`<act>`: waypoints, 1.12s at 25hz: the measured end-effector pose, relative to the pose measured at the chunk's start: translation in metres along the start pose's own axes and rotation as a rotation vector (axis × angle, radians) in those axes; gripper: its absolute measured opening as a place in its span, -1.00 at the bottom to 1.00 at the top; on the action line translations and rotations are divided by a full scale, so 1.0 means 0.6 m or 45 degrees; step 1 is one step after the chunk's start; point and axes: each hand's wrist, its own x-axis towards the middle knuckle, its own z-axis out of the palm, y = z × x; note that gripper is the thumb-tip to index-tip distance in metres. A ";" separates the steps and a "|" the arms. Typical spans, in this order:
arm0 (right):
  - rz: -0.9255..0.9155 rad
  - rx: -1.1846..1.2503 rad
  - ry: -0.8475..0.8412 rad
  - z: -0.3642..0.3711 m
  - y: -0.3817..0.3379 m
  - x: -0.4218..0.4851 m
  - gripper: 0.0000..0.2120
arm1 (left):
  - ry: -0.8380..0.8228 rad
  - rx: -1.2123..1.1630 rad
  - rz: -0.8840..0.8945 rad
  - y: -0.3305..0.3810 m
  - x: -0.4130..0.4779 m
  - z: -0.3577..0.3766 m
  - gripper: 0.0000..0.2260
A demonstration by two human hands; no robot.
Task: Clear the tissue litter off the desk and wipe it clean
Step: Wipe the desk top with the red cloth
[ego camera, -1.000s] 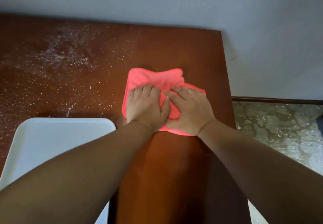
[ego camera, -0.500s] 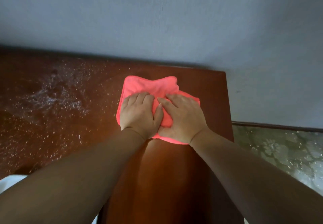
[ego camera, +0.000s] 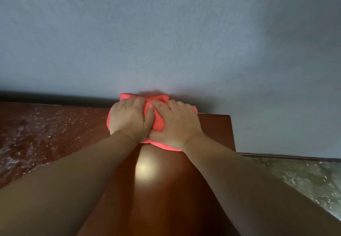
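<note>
1. Two hands, head view: left hand (ego camera: 129, 120) and right hand (ego camera: 177, 125) lie side by side, palms down, on one pink cloth (ego camera: 158, 123). The thumbs meet in the middle, with a fold of cloth bunched up between them.
2. Fingers, both hands: extended and laid over the cloth, pressing it down and gripping nothing. The fingertips reach the cloth's far edge and are foreshortened there.
3. Pink cloth: crumpled, lying on the desk (ego camera: 166, 189) at its far edge. Its back folds touch the wall (ego camera: 166, 33), near the desk's far right corner.
4. Desk: reddish-brown wood with a glossy top. A bright glare spot (ego camera: 144, 168) sits between the forearms, just behind the cloth.
5. Tissue litter (ego camera: 46, 125): fine white specks and smears scattered across the left part of the desk, left of the left hand and apart from the cloth.
6. Wall: plain grey-blue, filling the upper half of the view.
7. Floor (ego camera: 304, 176): pale patterned covering to the right of the desk, flecked with white bits.
</note>
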 end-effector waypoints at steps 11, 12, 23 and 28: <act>-0.011 0.178 -0.319 -0.056 0.137 0.011 -0.14 | -0.268 0.148 -0.214 0.138 0.054 0.016 -0.53; 0.014 0.145 -0.290 -0.060 0.154 -0.003 -0.13 | -0.298 0.144 -0.202 0.160 0.055 0.019 -0.59; 0.301 0.083 -0.036 -0.052 0.191 -0.109 -0.19 | -0.472 0.035 -0.049 0.254 0.024 0.023 -0.49; 0.182 -0.060 -0.111 -0.061 0.109 -0.103 -0.29 | -0.462 0.114 0.026 0.183 -0.013 -0.004 -0.43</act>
